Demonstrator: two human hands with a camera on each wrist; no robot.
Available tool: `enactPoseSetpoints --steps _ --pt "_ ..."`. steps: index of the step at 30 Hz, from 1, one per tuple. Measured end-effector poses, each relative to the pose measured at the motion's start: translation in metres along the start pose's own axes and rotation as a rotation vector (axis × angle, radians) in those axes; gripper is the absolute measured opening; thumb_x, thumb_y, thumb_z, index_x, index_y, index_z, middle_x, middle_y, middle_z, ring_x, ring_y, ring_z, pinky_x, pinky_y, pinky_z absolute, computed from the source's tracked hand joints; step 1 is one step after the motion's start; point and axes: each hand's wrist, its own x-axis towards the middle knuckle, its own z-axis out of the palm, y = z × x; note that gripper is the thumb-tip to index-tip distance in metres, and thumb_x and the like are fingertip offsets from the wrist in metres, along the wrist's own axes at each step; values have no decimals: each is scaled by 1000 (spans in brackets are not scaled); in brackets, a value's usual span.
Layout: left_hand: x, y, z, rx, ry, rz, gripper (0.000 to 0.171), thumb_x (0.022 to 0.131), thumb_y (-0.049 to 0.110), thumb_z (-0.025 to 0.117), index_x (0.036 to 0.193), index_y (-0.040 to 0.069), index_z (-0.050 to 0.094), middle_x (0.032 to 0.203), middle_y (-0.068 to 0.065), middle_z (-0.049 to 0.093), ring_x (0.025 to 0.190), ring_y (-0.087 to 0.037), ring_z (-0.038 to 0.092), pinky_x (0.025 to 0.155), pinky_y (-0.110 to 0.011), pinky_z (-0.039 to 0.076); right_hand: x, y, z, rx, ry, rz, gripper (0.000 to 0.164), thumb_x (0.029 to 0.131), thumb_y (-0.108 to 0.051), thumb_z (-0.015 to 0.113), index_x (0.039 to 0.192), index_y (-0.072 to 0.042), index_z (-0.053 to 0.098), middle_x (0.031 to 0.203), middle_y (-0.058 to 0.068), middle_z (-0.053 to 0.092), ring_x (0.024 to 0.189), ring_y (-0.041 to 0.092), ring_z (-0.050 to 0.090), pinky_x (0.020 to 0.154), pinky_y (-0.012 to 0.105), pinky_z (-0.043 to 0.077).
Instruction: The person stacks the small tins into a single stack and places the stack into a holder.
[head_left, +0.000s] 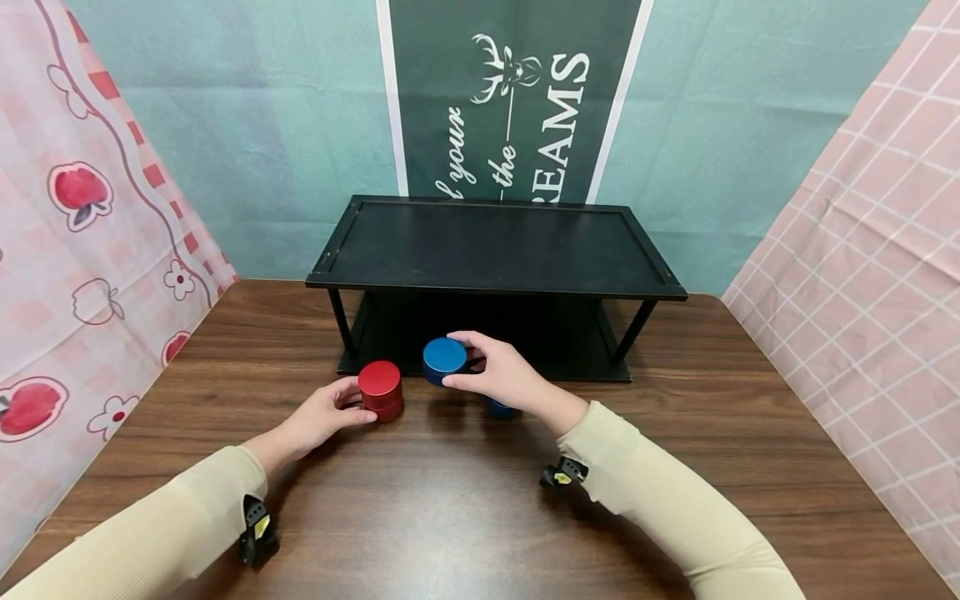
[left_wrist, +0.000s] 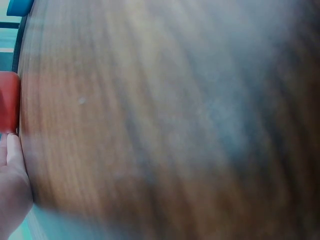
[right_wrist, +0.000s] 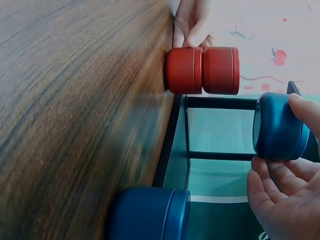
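Note:
Two round red tins with lids stand stacked on the table; the upper red tin (head_left: 379, 380) sits squarely on the lower red tin (right_wrist: 184, 71). My left hand (head_left: 327, 413) holds the lower one from the left, thumb in front and fingers behind. Just right of the stack, my right hand (head_left: 504, 372) grips a blue tin (head_left: 445, 357) by its side between thumb and fingers. The right wrist view shows this tin raised off the table, its bottom bare. A second blue tin (right_wrist: 150, 214) stands on the table, partly hidden below my right hand in the head view.
Behind the tins stands a black two-tier rack (head_left: 487, 250), its lower shelf (head_left: 570, 362) close to the table. The brown wooden table (head_left: 420, 517) extends around it. Cloth hangs at the left, back and right.

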Motion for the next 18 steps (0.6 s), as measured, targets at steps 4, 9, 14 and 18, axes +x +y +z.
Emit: enactPoseSetpoints --steps 4,9,14,18 --pt "0 0 0 2 2 0 53 84 8 68 128 -9 45 125 -23 53 118 -35 47 91 -20 40 1 -2 2 -2 -6 -4 58 81 -25 74 131 -10 50 118 6 58 100 18 56 85 33 49" --pt "0 0 0 6 -3 0 53 85 9 68 129 -9 44 126 -22 53 119 -35 47 92 -21 40 4 -3 6 -3 -16 -5 58 81 -26 74 132 -10 50 118 6 57 100 18 56 85 33 49" --pt "0 -1 0 17 -1 -6 53 85 11 68 129 -7 45 126 -22 53 119 -34 46 93 -23 40 5 -5 9 9 -19 -10 57 81 -25 73 132 -10 50 118 7 57 100 18 56 86 36 49" --pt "0 -2 0 27 5 -24 53 85 11 69 129 -6 45 126 -20 53 119 -33 46 93 -23 40 6 -6 11 16 -27 -7 58 82 -25 73 132 -9 49 118 7 57 101 18 56 86 37 49"
